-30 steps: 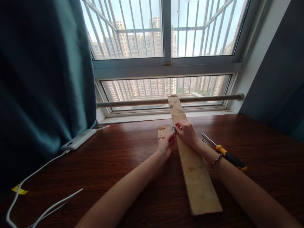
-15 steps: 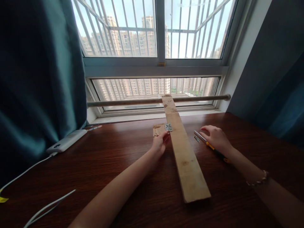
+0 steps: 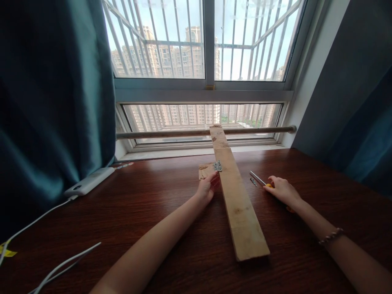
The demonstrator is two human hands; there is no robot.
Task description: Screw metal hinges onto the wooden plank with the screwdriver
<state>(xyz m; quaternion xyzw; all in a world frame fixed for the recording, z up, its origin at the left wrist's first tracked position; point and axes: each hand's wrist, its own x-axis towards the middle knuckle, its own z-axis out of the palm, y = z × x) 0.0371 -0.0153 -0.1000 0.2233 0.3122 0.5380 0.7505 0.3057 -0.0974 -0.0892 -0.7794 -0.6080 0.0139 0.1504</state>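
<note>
A long wooden board lies lengthwise on the table, its far end at the window rail. A metal hinge sits at its left edge, bridging to a small wooden piece. My left hand has thumb and fingers closed at the hinge's lower edge; some fingertips are hidden. On the right, my right hand is over the yellow handle of a screwdriver, thumb and forefinger on either side of it. The palm hides most of that handle. Small screws rest left of the screwdriver's shaft.
A white power strip with a cable lies at the left by the dark curtain. Another white cable loops at the front left. A metal rail crosses before the barred window.
My right hand has dropped from beside the screwdriver's shaft onto its handle. My left hand stays at the hinge. The view has tilted up slightly.
</note>
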